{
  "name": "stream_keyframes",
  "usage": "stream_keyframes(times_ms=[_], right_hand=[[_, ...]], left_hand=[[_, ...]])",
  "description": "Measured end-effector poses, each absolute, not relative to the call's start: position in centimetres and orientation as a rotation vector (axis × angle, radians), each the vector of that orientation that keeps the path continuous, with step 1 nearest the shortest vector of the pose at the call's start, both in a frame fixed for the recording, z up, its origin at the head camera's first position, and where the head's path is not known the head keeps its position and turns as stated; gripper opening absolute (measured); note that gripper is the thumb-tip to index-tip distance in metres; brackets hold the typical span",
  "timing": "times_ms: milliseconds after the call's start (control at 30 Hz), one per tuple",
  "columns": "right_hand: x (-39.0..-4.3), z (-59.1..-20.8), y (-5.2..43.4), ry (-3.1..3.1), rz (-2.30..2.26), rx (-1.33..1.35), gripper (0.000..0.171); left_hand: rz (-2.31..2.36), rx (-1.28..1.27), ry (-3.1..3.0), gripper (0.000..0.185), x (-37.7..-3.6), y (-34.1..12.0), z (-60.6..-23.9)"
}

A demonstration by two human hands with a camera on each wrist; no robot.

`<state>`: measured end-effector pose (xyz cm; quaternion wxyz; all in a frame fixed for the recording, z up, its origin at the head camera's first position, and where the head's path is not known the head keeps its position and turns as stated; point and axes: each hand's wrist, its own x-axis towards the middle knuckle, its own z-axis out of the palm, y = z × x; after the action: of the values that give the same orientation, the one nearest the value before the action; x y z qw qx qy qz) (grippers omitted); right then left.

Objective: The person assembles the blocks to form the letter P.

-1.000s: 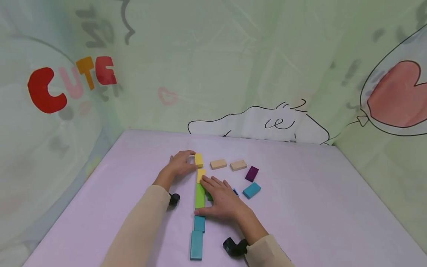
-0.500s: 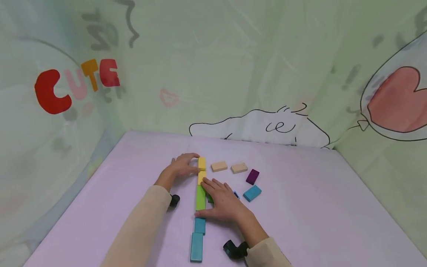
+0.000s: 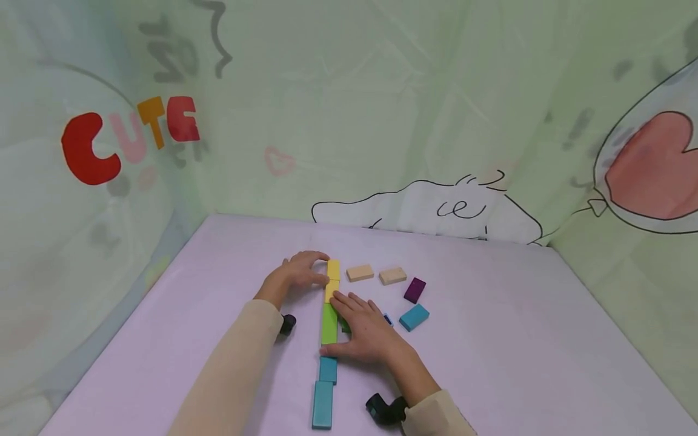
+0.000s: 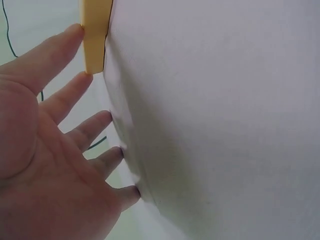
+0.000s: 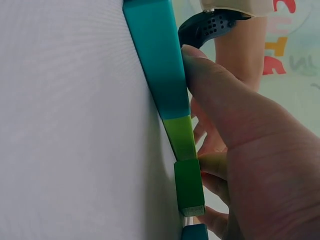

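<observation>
left hand (image 3: pixel 297 274): fingers straight, tips touching far yellow block (image 3: pixel 333 269) | right hand (image 3: pixel 364 330): flat, thumb against green block (image 3: pixel 329 323)

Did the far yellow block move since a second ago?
Yes. The far yellow block slid nearer, closing the gap to the second yellow block in the row; now they touch. The left hand touches it.
</observation>
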<state>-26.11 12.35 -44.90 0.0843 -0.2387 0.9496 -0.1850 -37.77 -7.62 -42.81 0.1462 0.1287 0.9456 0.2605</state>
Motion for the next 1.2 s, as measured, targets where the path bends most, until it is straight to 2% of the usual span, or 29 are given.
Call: stream_keyframes(times_ms=[533, 1200], right_hand=[[-26.0, -44.8, 12.2, 2.838, -0.569, -0.714, 0.104], [-26.1, -44.6, 12.2, 2.837, -0.577, -0.706, 0.103]], left_hand=[[0.747, 0.285, 2.828, 0.051, -37.4, -6.4, -43.2], [0.790, 0.302, 2.828, 0.057, -37.4, -6.6, -43.6]])
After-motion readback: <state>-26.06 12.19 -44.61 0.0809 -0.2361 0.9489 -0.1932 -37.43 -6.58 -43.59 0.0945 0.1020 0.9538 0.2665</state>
